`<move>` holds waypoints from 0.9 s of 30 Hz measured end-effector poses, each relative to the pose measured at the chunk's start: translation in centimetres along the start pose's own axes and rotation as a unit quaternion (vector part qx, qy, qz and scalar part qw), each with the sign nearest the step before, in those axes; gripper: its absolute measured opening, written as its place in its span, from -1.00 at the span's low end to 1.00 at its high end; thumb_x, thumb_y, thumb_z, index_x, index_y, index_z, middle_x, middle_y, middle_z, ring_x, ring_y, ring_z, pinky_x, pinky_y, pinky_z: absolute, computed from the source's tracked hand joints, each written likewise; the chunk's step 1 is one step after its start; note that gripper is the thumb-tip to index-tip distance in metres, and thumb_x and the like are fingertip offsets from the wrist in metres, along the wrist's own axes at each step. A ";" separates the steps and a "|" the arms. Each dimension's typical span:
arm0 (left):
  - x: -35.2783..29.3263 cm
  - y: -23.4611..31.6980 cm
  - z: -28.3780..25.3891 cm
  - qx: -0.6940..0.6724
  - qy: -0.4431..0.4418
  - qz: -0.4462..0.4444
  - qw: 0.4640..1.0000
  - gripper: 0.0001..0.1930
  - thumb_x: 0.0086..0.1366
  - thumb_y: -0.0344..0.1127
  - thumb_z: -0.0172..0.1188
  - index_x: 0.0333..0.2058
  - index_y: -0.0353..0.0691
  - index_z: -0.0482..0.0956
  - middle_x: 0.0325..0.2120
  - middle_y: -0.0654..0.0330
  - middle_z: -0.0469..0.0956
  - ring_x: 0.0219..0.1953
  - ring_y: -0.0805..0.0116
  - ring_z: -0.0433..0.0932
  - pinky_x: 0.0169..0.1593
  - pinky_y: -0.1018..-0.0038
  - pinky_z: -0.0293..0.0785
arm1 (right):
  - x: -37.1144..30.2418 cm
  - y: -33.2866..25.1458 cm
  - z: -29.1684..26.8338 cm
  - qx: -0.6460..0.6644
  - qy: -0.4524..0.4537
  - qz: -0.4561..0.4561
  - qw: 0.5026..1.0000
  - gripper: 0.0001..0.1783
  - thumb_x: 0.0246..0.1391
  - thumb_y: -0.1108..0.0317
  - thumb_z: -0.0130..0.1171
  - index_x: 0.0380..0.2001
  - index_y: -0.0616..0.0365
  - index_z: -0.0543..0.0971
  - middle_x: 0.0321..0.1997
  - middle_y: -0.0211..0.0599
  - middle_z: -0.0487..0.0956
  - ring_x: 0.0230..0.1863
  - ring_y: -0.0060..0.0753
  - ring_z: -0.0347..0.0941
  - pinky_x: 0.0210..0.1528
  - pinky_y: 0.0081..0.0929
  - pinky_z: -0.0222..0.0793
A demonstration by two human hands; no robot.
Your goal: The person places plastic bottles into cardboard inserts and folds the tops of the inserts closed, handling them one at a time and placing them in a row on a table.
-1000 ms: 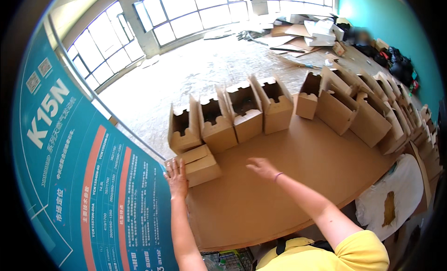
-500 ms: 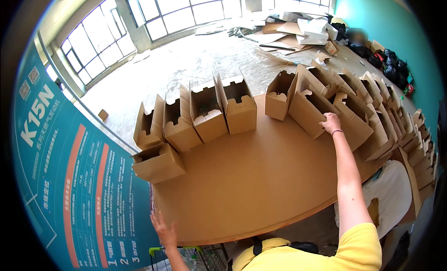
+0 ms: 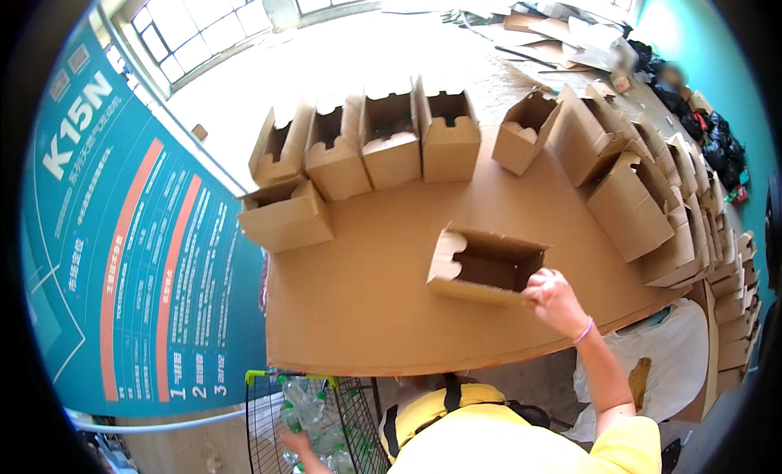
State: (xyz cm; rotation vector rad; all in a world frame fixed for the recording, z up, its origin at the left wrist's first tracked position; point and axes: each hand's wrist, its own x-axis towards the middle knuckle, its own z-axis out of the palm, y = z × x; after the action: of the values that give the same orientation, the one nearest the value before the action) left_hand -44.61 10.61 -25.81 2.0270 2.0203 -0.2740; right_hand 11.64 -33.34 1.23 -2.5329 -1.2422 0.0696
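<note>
My right hand [image 3: 552,298] pinches the right end of an open-topped cardboard box [image 3: 481,293], which sits on the brown table [image 3: 375,295] near its front edge. Dark inside, the box has a light notched flap at its left end. My left hand [image 3: 295,443] is down in a black wire cart [image 3: 259,409] with green corners, at the lower left. Clear plastic bottles [image 3: 303,405] with green caps lie in the cart, and my left fingers are against one of them. Whether they grip it is hard to make out.
Several open cardboard boxes [image 3: 395,160] line the table's far left side. One box [image 3: 523,140] stands far right, beside more rows of boxes [image 3: 631,205]. A teal banner [image 3: 122,254] rises at left. A white sack-like cover [image 3: 652,368] lies below the table's right edge.
My right hand has pulled one box from the right-hand group toward me, to the table's front middle. My left hand has gone from the table's left edge down into the cart.
</note>
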 end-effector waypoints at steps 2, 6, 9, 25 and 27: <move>-3.0 1.2 -0.2 0.067 -0.046 -0.086 0.993 -0.21 -0.07 -0.23 0.34 0.19 -0.22 0.29 0.14 -0.22 0.35 0.23 -0.29 0.24 0.24 -0.04 0.22 | -0.3 -4.3 -0.2 0.002 -0.010 -0.032 0.999 -0.98 -0.15 0.43 0.26 -0.54 0.08 0.62 -0.43 -0.38 0.48 -0.17 -0.28 0.43 0.08 -0.23 0.32; -6.7 -5.9 4.0 0.054 -0.082 -0.206 0.974 -0.08 -0.06 -0.14 0.34 0.28 -0.25 0.13 0.23 -0.21 0.28 0.30 -0.27 0.17 0.26 -0.06 0.20 | 1.4 -10.5 1.6 0.030 -0.052 -0.100 0.993 -0.98 -0.12 0.43 0.23 -0.57 0.08 0.60 -0.46 -0.38 0.46 -0.17 -0.32 0.43 0.12 -0.24 0.29; -8.0 -11.8 8.1 -0.009 -0.151 -0.154 0.976 -0.23 -0.09 -0.08 0.35 0.11 -0.36 0.40 0.04 -0.20 0.48 0.15 -0.07 0.42 0.18 0.12 0.36 | 2.1 -13.8 2.5 -0.034 -0.079 -0.133 0.987 -0.96 -0.11 0.42 0.23 -0.57 0.08 0.58 -0.44 -0.36 0.46 -0.17 -0.32 0.42 0.11 -0.24 0.29; -10.1 -17.4 13.0 -0.094 -0.334 -0.008 0.938 -0.11 -0.25 -0.05 0.53 0.08 -0.34 0.41 -0.09 0.04 0.57 -0.08 0.17 0.57 -0.02 0.31 0.51 | 1.9 -15.7 3.3 -0.039 -0.074 -0.086 0.993 -0.91 -0.18 0.46 0.29 -0.49 0.16 0.62 -0.37 -0.30 0.53 -0.14 -0.23 0.44 0.12 -0.26 0.32; -8.4 -17.0 10.0 -0.185 -0.392 -0.019 0.901 -0.13 -0.23 -0.06 0.52 0.09 -0.32 0.41 -0.08 0.06 0.57 -0.08 0.17 0.57 -0.03 0.31 0.51 | 1.8 -15.6 3.6 -0.042 -0.070 -0.086 0.993 -0.94 -0.15 0.44 0.29 -0.51 0.14 0.61 -0.37 -0.32 0.53 -0.13 -0.25 0.44 0.14 -0.26 0.31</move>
State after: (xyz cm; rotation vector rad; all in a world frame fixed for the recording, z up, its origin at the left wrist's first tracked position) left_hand -61.16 -0.61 -33.56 1.3301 1.4532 -0.5572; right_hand 0.18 -22.13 2.73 -2.5167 -1.5444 0.1616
